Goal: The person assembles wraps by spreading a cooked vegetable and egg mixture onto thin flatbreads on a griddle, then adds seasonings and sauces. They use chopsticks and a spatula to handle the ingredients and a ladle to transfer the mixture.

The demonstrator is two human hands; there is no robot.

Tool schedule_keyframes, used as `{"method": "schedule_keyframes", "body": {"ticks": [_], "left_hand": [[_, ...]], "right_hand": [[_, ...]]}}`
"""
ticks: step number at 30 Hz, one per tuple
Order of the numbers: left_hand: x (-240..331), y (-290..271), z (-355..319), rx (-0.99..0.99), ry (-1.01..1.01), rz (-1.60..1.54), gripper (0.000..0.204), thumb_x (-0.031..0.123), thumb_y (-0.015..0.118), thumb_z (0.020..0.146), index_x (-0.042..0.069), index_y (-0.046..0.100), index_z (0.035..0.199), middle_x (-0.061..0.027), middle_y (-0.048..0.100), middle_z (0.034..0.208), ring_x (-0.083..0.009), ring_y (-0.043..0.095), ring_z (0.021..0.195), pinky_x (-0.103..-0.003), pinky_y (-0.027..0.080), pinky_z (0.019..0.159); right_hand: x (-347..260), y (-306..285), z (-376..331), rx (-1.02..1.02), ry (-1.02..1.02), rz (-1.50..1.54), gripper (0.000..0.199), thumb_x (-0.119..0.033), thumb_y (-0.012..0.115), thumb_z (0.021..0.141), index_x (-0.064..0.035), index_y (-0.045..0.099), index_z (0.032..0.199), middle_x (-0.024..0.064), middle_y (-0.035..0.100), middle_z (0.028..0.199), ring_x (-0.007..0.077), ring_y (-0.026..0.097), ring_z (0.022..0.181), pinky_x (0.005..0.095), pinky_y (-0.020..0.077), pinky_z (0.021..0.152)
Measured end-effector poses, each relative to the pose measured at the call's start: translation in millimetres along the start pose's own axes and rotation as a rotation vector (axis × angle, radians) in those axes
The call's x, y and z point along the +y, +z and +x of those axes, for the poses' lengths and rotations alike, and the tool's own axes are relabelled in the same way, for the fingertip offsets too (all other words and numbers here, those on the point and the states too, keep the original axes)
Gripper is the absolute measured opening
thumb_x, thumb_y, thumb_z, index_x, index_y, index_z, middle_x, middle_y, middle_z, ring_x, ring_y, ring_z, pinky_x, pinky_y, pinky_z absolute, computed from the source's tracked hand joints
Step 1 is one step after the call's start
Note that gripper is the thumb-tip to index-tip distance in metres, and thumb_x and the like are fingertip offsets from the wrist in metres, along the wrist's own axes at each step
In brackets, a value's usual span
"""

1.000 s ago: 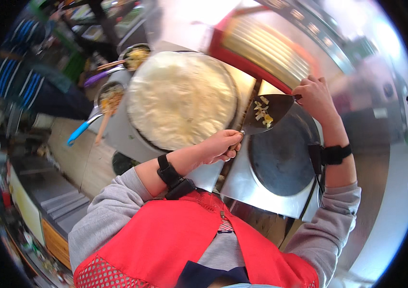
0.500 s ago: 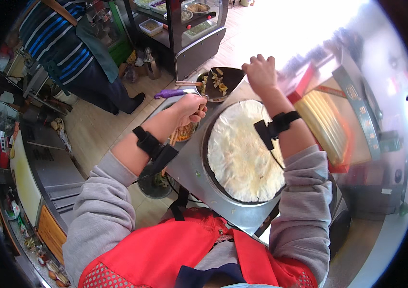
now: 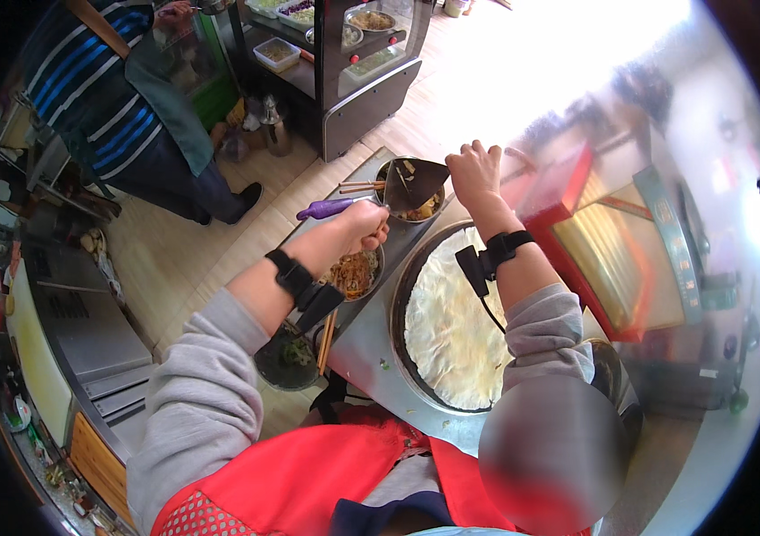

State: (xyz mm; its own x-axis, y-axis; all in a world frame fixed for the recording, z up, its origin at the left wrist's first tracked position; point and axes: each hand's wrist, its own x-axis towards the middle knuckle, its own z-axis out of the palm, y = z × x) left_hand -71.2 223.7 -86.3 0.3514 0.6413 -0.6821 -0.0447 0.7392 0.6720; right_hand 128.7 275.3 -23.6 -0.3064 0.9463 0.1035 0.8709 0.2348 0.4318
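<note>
Dark grey, a wide scraper (image 3: 415, 185) is held tilted at the upper centre of the frame, over a pan (image 3: 439, 209) of chunky yellow filling. Its lower left end is clasped by the closed grip of the left hand (image 3: 365, 225); its right corner is pinched in the narrow grip of the right hand (image 3: 475, 174), whose fingertips are partly hidden. A few pale bits are carried on the blade. A purple handle (image 3: 324, 208) is seen just beside the left hand. Below, a second pan (image 3: 355, 273) of shredded food is set on the desk (image 3: 364, 344), near a griddle (image 3: 399, 313) covered by a pale pancake (image 3: 453, 330). At the upper left, another person (image 3: 116, 107) is seen in a striped top.
</note>
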Motion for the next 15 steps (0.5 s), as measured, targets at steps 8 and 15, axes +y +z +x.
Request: {"method": "schedule_keyframes", "body": {"ticks": [8,15], "left_hand": [[-5,7,-27,-0.022,0.203,0.159,0.017,0.02,0.047,0.095,0.005,0.047,0.087,-0.0047,0.048,0.074,-0.0104,0.046,0.049,-0.023,0.03,0.036],[0,-1,0,-0.009,0.141,-0.036,0.011,0.015,0.048,0.093,0.006,0.046,0.086,-0.0055,0.046,0.074,-0.01,0.043,0.05,-0.022,0.026,0.036]], "right_hand": [[-8,8,-3,0.142,-0.056,0.071,0.011,-0.018,0.06,0.077,-0.0193,0.07,0.074,-0.0001,0.063,0.085,0.0171,0.055,0.095,0.04,0.0368,0.08],[5,-15,-34,0.394,0.054,0.018,0.007,-0.018,0.058,0.075,-0.0189,0.064,0.078,0.0009,0.058,0.082,0.0184,0.053,0.092,0.0422,0.0361,0.078]]}}
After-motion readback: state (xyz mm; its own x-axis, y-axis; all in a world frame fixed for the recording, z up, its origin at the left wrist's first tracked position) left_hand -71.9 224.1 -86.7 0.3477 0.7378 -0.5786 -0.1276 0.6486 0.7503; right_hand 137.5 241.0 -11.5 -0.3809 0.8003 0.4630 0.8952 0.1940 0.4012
